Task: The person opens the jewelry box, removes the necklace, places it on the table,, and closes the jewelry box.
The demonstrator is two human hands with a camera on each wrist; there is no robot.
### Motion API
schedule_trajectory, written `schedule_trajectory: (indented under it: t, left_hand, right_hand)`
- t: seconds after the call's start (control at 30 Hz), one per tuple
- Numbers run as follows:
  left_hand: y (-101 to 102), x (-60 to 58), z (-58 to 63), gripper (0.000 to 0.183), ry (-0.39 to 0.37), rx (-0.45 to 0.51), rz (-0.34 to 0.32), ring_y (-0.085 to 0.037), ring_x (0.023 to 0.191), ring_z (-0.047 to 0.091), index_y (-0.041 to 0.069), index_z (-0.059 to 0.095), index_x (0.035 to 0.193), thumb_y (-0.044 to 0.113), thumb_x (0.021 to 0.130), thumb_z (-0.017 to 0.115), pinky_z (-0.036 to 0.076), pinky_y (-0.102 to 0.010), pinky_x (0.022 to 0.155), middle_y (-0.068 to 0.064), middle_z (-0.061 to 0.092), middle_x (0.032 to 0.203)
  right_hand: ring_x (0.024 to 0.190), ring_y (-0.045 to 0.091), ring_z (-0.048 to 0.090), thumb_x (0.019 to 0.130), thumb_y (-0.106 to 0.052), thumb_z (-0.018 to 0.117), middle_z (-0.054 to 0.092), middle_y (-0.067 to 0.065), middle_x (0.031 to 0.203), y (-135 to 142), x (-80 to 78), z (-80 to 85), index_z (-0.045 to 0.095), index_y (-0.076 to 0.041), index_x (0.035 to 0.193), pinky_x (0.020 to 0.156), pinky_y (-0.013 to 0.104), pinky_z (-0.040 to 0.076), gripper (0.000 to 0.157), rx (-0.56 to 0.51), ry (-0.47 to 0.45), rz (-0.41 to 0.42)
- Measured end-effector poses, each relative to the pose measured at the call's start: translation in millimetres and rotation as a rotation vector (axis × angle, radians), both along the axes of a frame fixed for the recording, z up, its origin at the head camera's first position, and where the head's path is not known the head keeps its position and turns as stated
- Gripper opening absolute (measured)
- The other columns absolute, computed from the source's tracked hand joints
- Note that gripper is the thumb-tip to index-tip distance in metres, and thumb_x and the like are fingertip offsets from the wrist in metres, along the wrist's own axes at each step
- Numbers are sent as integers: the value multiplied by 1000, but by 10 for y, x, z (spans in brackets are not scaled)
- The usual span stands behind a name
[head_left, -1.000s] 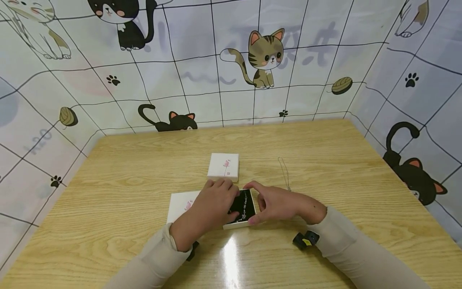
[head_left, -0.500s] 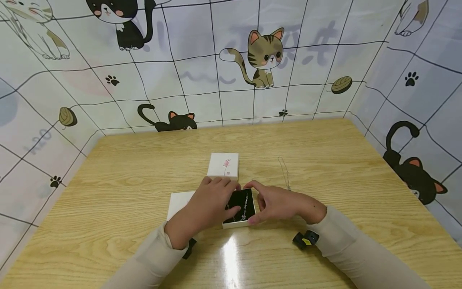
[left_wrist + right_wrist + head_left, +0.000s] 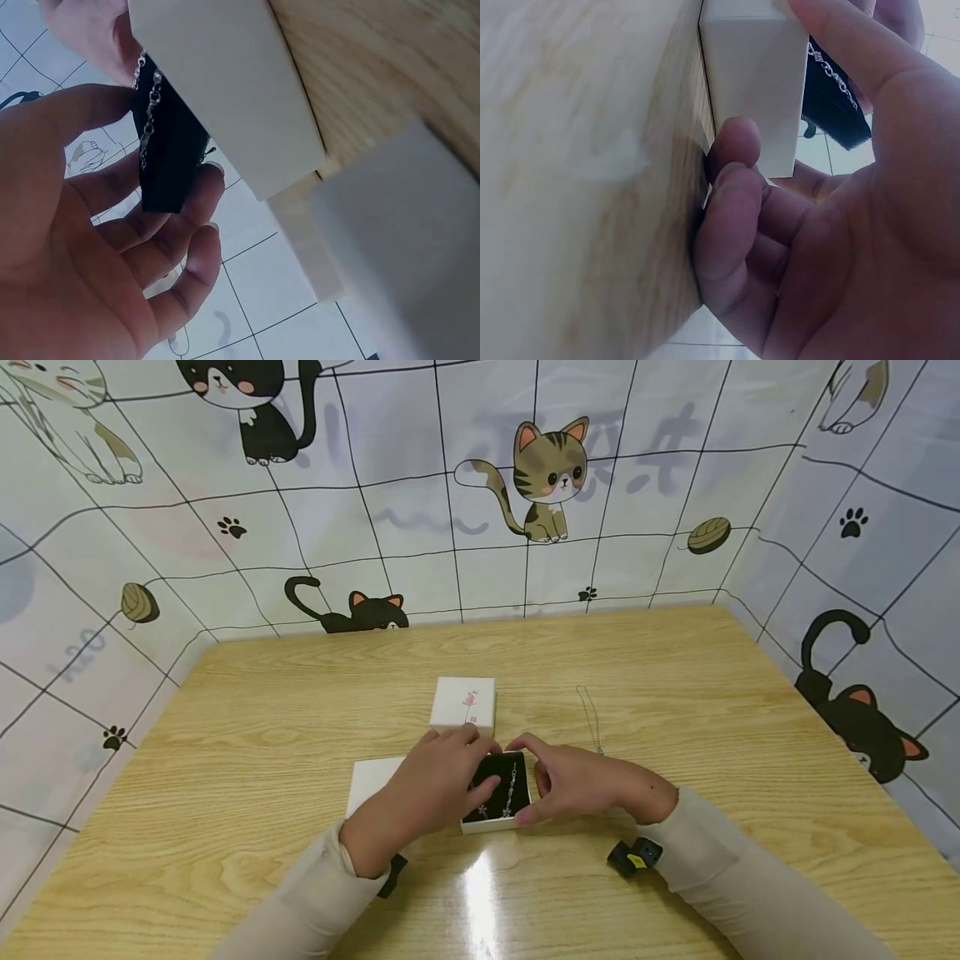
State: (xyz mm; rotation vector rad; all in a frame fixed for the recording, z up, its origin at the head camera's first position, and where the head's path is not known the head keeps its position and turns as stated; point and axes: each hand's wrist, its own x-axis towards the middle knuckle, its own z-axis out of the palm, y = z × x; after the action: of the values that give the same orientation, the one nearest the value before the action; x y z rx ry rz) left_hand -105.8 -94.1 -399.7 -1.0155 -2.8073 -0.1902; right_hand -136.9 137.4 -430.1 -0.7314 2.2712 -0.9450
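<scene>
In the head view, my right hand (image 3: 581,781) grips a small white box base (image 3: 491,827) at its right side, thumb at the near corner and index finger at the far one. My left hand (image 3: 438,781) reaches over its left side and pinches a black jewellery pad (image 3: 176,150) between thumb and fingers. The left wrist view has the pad tilted, sticking partly out of the box. A silver chain (image 3: 512,785) with small ornaments runs across the pad. In the right wrist view, the box wall (image 3: 757,90) stands beside my curled fingers, and the pad (image 3: 836,112) shows beyond it.
A small white box (image 3: 462,700) with a pink flower stands behind my left hand. Another white box or lid (image 3: 371,777) lies partly under that hand. A thin loose chain (image 3: 590,718) lies at the back right of the wooden table (image 3: 300,693).
My left hand has shifted slightly left and away from me, uncovering more of the black pad and its chain. The right hand keeps its hold on the box.
</scene>
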Motion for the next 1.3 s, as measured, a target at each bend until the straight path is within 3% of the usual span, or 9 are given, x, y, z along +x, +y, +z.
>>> schedule_trajectory:
  t: [0.17,0.4,0.63,0.73,0.87,1.07,1.3]
  left_hand:
    - [-13,9,32,24,-7,5,14,-17,92,66,15,71,112,30,93,67,51,-39,80,2,66,98]
    - [-18,4,45,20,-11,11,11,-15,85,64,16,71,107,31,93,67,50,-37,75,3,65,92]
    - [-20,7,16,23,7,2,-30,-14,76,63,16,68,109,31,93,68,54,-39,84,2,66,92]
    - [-24,15,4,25,23,-1,-39,-16,82,67,15,68,111,31,93,68,55,-40,87,2,68,97]
    - [-25,22,-11,25,19,-11,-36,-17,85,68,15,67,112,32,93,68,54,-41,89,2,68,100]
    - [-10,23,-6,22,-33,-12,-9,-14,81,63,18,65,111,32,95,66,53,-41,88,4,65,95]
    - [11,23,4,23,40,9,-31,-15,84,65,17,65,112,30,93,69,54,-39,80,3,67,97]
  right_hand:
    - [62,12,55,78,-43,84,62,2,73,-4,7,13,34,-17,147,55,28,44,89,2,-1,-8]
    - [62,13,55,78,-42,85,62,3,73,7,15,23,34,-19,146,55,28,44,88,0,-7,-19]
    - [64,12,57,78,-40,85,63,2,74,38,2,16,31,-17,151,56,26,46,93,-30,-30,1]
    - [65,12,57,81,-35,84,63,2,75,55,-21,23,28,-17,154,58,26,47,94,-77,-66,29]
    - [64,11,56,86,-25,79,61,1,76,54,-54,20,37,-15,147,60,24,47,75,-171,-83,60]
    - [62,7,52,90,-12,72,60,-2,75,33,-50,6,61,-6,119,57,21,45,31,-244,-58,84]
    - [56,11,54,93,-13,69,63,2,70,33,-25,-13,72,-7,104,52,21,46,13,-237,-55,83]
